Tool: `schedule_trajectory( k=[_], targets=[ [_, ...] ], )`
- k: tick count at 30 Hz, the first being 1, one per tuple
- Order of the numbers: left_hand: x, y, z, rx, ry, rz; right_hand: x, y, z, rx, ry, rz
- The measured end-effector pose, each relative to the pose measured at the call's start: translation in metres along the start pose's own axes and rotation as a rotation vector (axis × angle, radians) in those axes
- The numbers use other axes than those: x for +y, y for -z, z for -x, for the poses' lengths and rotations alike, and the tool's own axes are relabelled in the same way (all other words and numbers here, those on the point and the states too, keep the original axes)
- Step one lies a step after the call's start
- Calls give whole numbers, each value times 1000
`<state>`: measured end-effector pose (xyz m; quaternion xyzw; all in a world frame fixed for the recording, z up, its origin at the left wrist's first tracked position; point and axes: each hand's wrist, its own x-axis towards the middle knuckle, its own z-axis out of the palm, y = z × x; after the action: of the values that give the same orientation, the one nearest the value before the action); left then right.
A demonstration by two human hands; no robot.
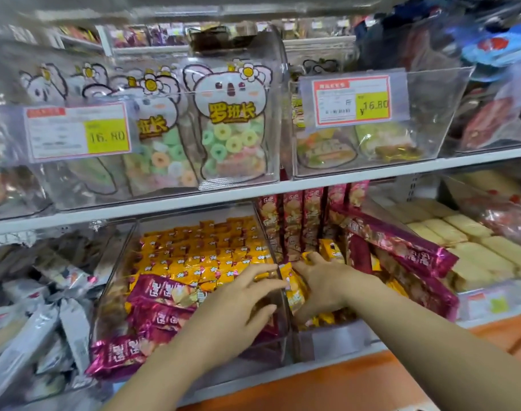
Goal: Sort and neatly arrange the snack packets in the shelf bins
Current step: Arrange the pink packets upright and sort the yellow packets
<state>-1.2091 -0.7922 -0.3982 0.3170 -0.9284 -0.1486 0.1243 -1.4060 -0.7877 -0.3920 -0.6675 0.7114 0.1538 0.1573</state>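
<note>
Two clear bins stand side by side on the lower shelf. The left bin (117, 262) holds rows of small yellow packets (212, 256) with magenta packets (155, 315) piled at its front. The right bin (342, 336) holds upright magenta packets (295, 226), a long magenta pack (401, 247) lying across it and a few yellow ones. My right hand (321, 283) reaches into the right bin and grips a yellow packet (295, 289) by the dividing wall. My left hand (241, 304) hovers over the left bin's front right corner, fingers spread, touching the wall's top edge.
The upper shelf carries clear bins of koala-printed ring-candy bags (232, 123) with price tags reading 16.80 (352, 99). Grey-white packets (46, 315) fill the bin at lower left. Pale yellow wafer packs (461, 241) lie at the right. An orange ledge (342, 384) runs below the shelf.
</note>
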Motion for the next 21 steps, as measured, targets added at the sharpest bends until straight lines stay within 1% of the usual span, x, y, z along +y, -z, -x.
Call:
schedule_trajectory(
  k=[3, 5, 9, 12, 14, 16, 18, 21],
  targets=[
    [-1, 1, 2, 0, 1, 29, -2, -2, -5, 22, -43, -21],
    [-2, 3, 3, 5, 6, 49, -3, -6, -6, 90, -56, -53],
    [-8, 9, 10, 27, 7, 63, 2, -12, -1, 299, -55, -241],
    [-10, 19, 17, 77, 1, 72, 12, 0, 14, 542, -44, -366],
    [-13, 25, 22, 124, 6, 78, 11, 11, 24, 704, 19, -415],
    [-17, 31, 26, 177, 5, 30, -5, 19, 32, 802, 144, -392],
    [-23, 37, 32, 265, 1, -34, -30, 23, 32, 826, 258, -288],
    [-36, 45, 44, 384, 21, -165, -65, 28, 14, 797, 351, -176]
  ],
)
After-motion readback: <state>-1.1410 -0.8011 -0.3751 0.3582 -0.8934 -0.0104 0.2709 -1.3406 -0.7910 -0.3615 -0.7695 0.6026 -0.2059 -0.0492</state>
